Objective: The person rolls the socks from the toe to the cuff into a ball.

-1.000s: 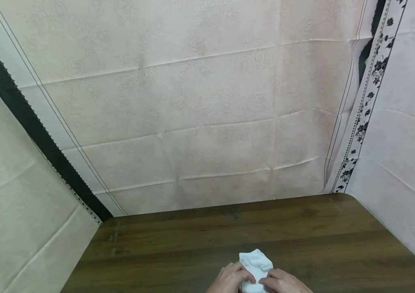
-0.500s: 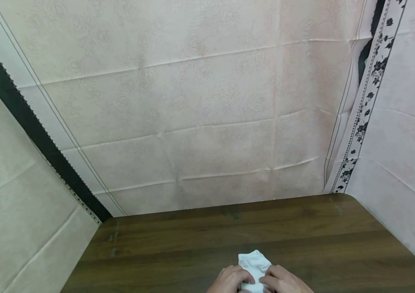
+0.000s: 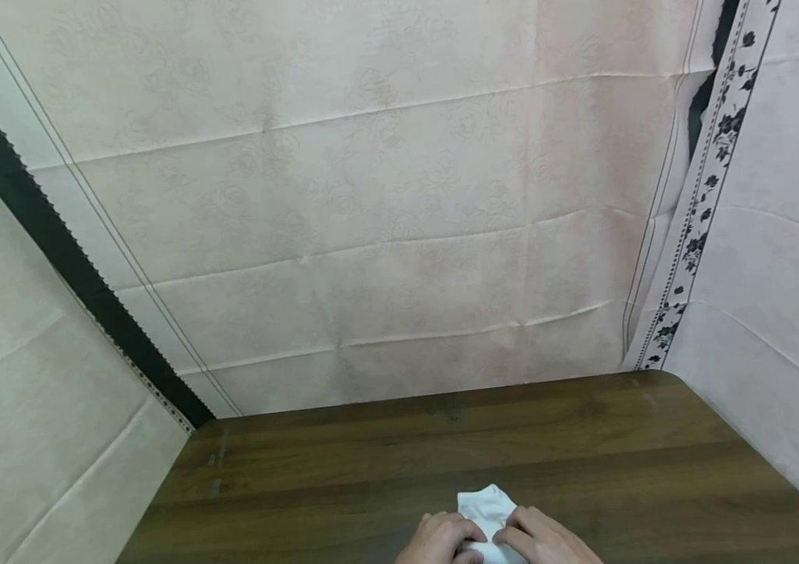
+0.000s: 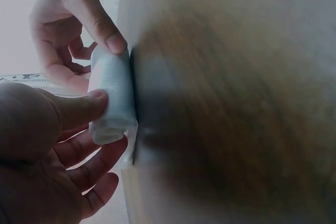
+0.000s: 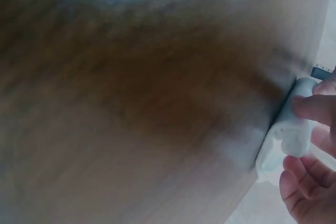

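Observation:
A strip of white cloth lies at the front of the table, its far end flat and its near part rolled up. My left hand holds the left end of the roll. In the left wrist view, that thumb presses on top of the cloth roll, with fingers curled underneath. At the right end, my right hand pinches the roll with its thumb on top. The right wrist view shows the layered end of the cloth and a loose flap under it. The fingers partly cover the roll in the head view.
The brown wooden table stretches out beyond the hands. Behind it hangs a pale patterned sheet. Similar sheets close the left and right sides, with a dark strip at the left corner and a floral border at the right.
The cloth's flat far end has drawn slightly nearer, and less of it shows beyond the fingers. Both hands stay on the roll with small finger movements.

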Demonstrator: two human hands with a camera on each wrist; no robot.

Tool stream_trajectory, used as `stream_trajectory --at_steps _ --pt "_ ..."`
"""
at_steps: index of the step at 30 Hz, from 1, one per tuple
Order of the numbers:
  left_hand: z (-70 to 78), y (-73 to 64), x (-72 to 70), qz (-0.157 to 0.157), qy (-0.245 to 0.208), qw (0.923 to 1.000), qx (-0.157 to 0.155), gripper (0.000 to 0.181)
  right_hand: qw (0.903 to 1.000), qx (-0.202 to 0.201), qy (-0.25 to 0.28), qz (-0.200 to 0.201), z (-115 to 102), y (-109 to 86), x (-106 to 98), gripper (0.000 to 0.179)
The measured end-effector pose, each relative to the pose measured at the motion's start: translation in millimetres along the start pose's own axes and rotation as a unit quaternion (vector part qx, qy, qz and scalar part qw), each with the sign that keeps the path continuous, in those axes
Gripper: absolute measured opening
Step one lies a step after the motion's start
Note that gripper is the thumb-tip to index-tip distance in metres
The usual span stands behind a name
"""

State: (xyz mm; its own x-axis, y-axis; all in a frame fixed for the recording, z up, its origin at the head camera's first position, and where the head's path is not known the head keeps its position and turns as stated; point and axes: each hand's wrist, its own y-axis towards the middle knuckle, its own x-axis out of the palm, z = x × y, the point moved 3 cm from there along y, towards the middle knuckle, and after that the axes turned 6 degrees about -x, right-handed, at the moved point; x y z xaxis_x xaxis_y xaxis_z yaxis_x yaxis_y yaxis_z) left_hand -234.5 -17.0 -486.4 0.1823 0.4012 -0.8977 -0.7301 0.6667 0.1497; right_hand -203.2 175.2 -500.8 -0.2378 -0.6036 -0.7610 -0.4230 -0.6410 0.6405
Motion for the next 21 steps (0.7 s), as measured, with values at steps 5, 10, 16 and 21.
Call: stream_trajectory --at_steps 5,10,16,21 --pt "0.4 0.1 -0.3 0.004 0.008 1.0000 -0.003 0.009 0.9991 -0.031 -0.027 0.012 0.6 -0.2 1.1 0.023" --pt "-0.5 0.0 -0.9 0.011 0.007 0.9999 0.005 0.013 0.9946 -0.069 -0.072 0.030 0.5 1.7 1.7 0.024" --pt "-2.7 -1.6 -2.4 0.043 0.006 0.9976 0.054 0.025 0.9937 -0.102 -0.038 0.024 5.3 5.0 2.5 0.022" --pt "-3.4 -2.3 -2.5 0.045 -0.007 0.9963 0.072 0.025 0.9968 -0.078 0.016 -0.004 8.9 6.0 2.7 0.014"
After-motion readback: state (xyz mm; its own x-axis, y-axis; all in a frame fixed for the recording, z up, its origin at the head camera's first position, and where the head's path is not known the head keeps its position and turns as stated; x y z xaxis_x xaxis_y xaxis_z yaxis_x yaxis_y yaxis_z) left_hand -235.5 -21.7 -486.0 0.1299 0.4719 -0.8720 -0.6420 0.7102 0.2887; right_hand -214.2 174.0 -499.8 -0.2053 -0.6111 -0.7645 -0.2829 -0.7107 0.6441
